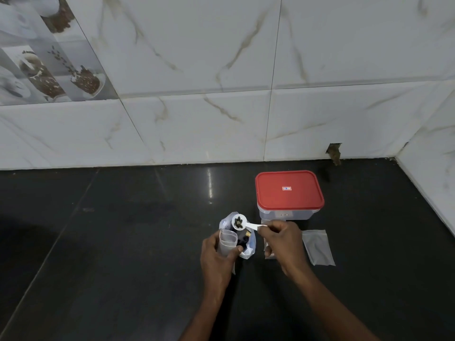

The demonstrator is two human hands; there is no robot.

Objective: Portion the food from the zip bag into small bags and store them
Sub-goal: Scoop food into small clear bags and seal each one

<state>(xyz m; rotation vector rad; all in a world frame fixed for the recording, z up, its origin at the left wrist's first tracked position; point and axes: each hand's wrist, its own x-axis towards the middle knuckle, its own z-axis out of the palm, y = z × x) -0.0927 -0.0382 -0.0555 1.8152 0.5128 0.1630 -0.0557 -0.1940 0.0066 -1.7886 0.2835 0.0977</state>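
With the left hand (218, 253) we grip a small bag (227, 239): the fingers and thumb curl round its lower half and hold it upright, with the mouth open and facing up. With the right hand (283, 244) we pinch the handle end of a white scoop (248, 225) between thumb and fingertips; the remaining fingers are curled under the palm. The scoop is held roughly level, and its round bowl carries a few dark pieces of food (238, 222). The bowl hangs just above the mouth of the small bag and over the zip bag (248, 249); we cannot tell whether it touches either. The zip bag stands on the counter (123, 242) between the two hands, just beside the left thumb, with its top open and dark contents visible inside. We cannot tell what the food is. Just right of the right hand an empty bag (318, 247) lies flat on the counter. Behind the right hand, near the wall (221, 70), stands a clear box (288, 214) with a red lid (289, 190) fitted on it; a small label (286, 188) sits at the centre of the lid. The counter is black and glossy. The wall is white marbled tile, with a picture tile (49, 57) at upper left and a small broken hole (334, 151) at its base, behind the box and to its right.
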